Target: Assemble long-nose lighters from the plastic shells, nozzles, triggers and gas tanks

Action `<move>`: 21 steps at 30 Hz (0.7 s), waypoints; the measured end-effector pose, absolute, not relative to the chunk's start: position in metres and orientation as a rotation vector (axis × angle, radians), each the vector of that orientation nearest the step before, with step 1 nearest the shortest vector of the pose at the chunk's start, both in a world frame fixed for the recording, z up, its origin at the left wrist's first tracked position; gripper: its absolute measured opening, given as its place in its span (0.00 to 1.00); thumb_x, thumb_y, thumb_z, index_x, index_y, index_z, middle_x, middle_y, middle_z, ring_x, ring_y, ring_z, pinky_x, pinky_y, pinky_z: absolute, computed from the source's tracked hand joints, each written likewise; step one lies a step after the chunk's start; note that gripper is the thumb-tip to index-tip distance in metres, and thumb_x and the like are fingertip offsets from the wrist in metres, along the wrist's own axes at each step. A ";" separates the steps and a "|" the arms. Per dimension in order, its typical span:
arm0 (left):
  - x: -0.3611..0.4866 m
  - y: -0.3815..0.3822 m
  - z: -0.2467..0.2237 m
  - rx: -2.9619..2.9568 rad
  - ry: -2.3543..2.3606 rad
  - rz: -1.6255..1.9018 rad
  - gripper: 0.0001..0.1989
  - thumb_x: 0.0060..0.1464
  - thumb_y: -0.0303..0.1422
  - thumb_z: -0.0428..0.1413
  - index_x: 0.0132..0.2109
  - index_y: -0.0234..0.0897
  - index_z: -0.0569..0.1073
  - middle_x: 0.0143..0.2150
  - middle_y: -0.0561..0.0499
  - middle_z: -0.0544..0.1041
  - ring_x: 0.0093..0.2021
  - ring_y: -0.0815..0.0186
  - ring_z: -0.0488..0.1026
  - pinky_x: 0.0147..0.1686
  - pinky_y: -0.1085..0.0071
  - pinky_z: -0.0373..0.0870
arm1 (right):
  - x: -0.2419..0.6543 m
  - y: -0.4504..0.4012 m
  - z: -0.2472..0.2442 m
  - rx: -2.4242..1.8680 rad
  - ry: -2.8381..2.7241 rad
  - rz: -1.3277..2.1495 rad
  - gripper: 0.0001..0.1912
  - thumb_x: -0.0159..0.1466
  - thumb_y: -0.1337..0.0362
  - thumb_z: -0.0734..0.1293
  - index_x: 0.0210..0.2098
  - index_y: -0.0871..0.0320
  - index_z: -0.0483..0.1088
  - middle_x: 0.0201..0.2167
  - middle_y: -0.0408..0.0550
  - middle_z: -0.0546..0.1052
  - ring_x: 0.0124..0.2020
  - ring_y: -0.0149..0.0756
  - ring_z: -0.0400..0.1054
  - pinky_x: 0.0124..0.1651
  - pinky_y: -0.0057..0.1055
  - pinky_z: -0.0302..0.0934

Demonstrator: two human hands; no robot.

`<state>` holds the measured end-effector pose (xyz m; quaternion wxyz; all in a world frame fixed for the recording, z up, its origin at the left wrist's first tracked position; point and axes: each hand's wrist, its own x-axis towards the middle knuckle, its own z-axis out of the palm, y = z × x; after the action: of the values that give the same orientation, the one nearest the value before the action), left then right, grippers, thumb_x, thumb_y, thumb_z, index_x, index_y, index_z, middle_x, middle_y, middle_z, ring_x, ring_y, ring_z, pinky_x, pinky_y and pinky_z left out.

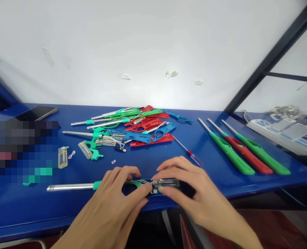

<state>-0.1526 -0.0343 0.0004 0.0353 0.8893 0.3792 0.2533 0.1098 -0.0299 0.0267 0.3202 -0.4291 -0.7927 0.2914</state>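
Observation:
Near the table's front edge lies a long-nosed lighter (pixel 70 187), its metal barrel pointing left and its dark blue casing open, with wires showing. My left hand (pixel 114 193) is closed around the handle, thumb and fingertips on the inner parts. My right hand (pixel 192 186) pinches a clear fuel tank (pixel 170 182) between thumb and fingers, at the right part of the casing. Whether the tank is fully seated in it I cannot tell. Just beyond the hands are a screwdriver (pixel 194 158) with a clear purple and red handle and a small pale clip (pixel 113 161).
Opened lighters and red, green and blue casing halves (pixel 143 126) form a pile at the back. Loose clear tanks (pixel 63 157) lie left of it. Three closed lighters (pixel 249 150) lie at right, near a white power strip (pixel 280 135). A phone (pixel 40 112) and a pixelated patch are at left.

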 end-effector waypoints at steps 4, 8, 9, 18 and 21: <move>-0.151 -0.033 0.000 2.733 1.144 0.783 0.20 0.72 0.25 0.50 0.63 0.48 0.74 0.55 0.43 0.73 0.50 0.52 0.75 0.46 0.54 0.80 | 0.094 -0.028 0.022 -1.116 -2.127 0.751 0.10 0.79 0.67 0.68 0.50 0.45 0.80 0.50 0.38 0.81 0.52 0.32 0.75 0.57 0.29 0.67; -0.150 -0.034 0.001 2.740 1.140 0.776 0.19 0.72 0.24 0.49 0.61 0.47 0.74 0.55 0.43 0.72 0.50 0.52 0.75 0.46 0.51 0.80 | 0.093 -0.025 0.018 -1.138 -2.074 0.803 0.08 0.78 0.66 0.69 0.47 0.45 0.79 0.48 0.36 0.81 0.50 0.32 0.76 0.55 0.30 0.67; -0.150 -0.034 0.002 2.742 1.143 0.775 0.19 0.72 0.23 0.49 0.61 0.47 0.74 0.54 0.43 0.72 0.49 0.52 0.75 0.47 0.51 0.80 | 0.094 -0.024 0.018 -1.142 -2.069 0.814 0.08 0.78 0.66 0.69 0.46 0.45 0.79 0.47 0.36 0.82 0.50 0.32 0.76 0.55 0.30 0.67; -0.150 -0.036 0.004 2.731 1.146 0.757 0.16 0.73 0.25 0.49 0.59 0.47 0.74 0.54 0.44 0.71 0.48 0.53 0.74 0.46 0.52 0.79 | 0.095 -0.025 0.018 -1.110 -2.083 0.806 0.08 0.79 0.67 0.68 0.47 0.49 0.79 0.48 0.40 0.83 0.51 0.35 0.77 0.57 0.31 0.68; -0.151 -0.036 0.002 2.713 1.151 0.749 0.16 0.74 0.25 0.49 0.59 0.47 0.74 0.53 0.45 0.71 0.48 0.54 0.74 0.46 0.53 0.79 | 0.095 -0.025 0.018 -1.079 -2.104 0.767 0.09 0.79 0.68 0.67 0.47 0.50 0.79 0.48 0.42 0.83 0.52 0.36 0.77 0.57 0.32 0.68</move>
<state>-0.1514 -0.0356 0.0019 0.0506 0.8911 0.3780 0.2460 0.0952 -0.0246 0.0178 0.3219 -0.4110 -0.8013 0.2922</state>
